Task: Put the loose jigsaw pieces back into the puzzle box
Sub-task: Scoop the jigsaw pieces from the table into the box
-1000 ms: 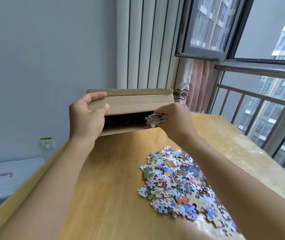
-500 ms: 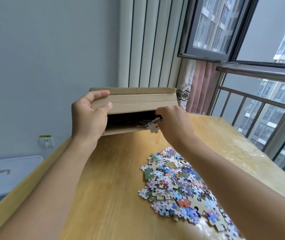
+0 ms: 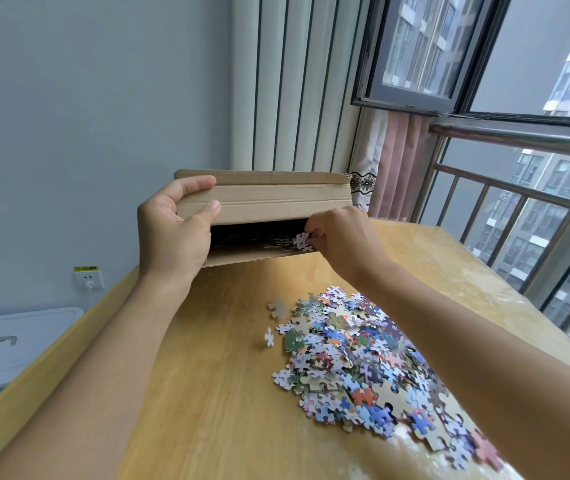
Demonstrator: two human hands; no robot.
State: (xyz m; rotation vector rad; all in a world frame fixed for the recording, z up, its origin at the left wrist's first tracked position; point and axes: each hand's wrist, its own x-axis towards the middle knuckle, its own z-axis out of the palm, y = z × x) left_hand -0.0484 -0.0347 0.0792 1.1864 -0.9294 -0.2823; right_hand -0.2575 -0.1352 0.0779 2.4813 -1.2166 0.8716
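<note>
A brown cardboard puzzle box (image 3: 276, 206) is held above the far end of the wooden table (image 3: 214, 393), its open mouth facing me. My left hand (image 3: 172, 230) grips the box's left end, thumb on the front flap. My right hand (image 3: 339, 240) is at the mouth's right side, fingers pinching a few jigsaw pieces (image 3: 300, 241) at the opening. More pieces lie dimly inside the box. A large heap of coloured loose pieces (image 3: 363, 358) lies on the table under my right forearm. Two single pieces (image 3: 278, 308) appear beside the heap's left edge.
A railing and window (image 3: 518, 202) run along the table's right side. Vertical blinds (image 3: 294, 81) and a pink curtain (image 3: 397, 161) hang behind the box. A white bin lid (image 3: 6, 344) and a wall socket (image 3: 89, 277) are on the left, below table level.
My right hand has pushed most of its handful into the box and now holds only a few pieces at the mouth. Two pieces have appeared left of the heap.
</note>
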